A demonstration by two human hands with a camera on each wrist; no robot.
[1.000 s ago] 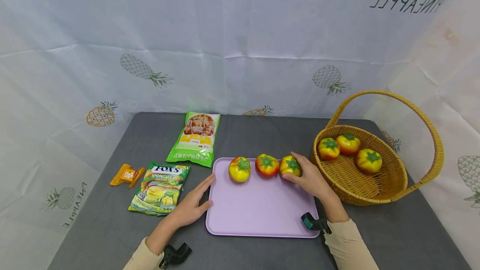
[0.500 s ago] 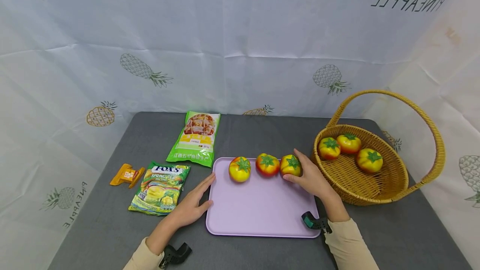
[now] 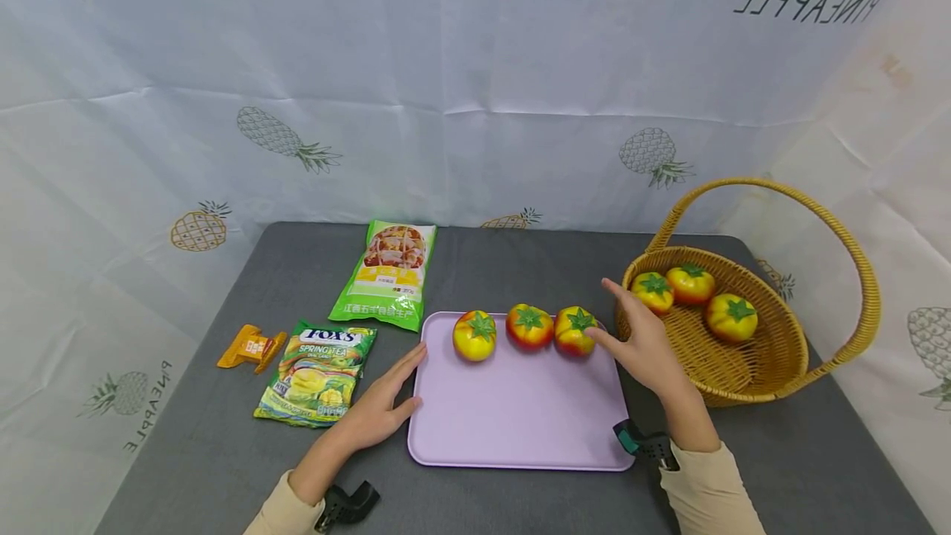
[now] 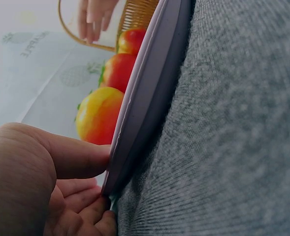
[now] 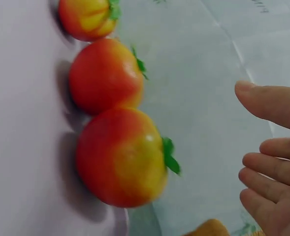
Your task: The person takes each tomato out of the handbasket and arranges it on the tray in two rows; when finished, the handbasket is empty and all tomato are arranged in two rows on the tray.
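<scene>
A lilac tray (image 3: 513,419) lies on the dark table with three red-and-yellow, persimmon-like fruits in a row along its far side. My left hand (image 3: 377,409) rests at the tray's left edge; in the left wrist view the thumb (image 4: 83,160) touches the rim, with the other fingers beside it. My right hand (image 3: 648,347) is just right of the rightmost fruit (image 3: 574,331), fingers spread and holding nothing. The right wrist view shows that fruit (image 5: 122,157) apart from the hand. Beside it are the middle fruit (image 3: 530,327) and the left fruit (image 3: 474,336).
A wicker basket (image 3: 724,370) with a tall handle stands to the right, three similar fruits inside. Left of the tray lie a green Fox's candy bag (image 3: 318,374), an orange wrapped snack (image 3: 252,347) and a green food packet (image 3: 388,275). Behind hangs a pineapple-print cloth (image 3: 475,163).
My right hand has let go of the rightmost fruit and moved right toward the basket, its fingers opening. The fruit stays on the tray. The left hand has not moved.
</scene>
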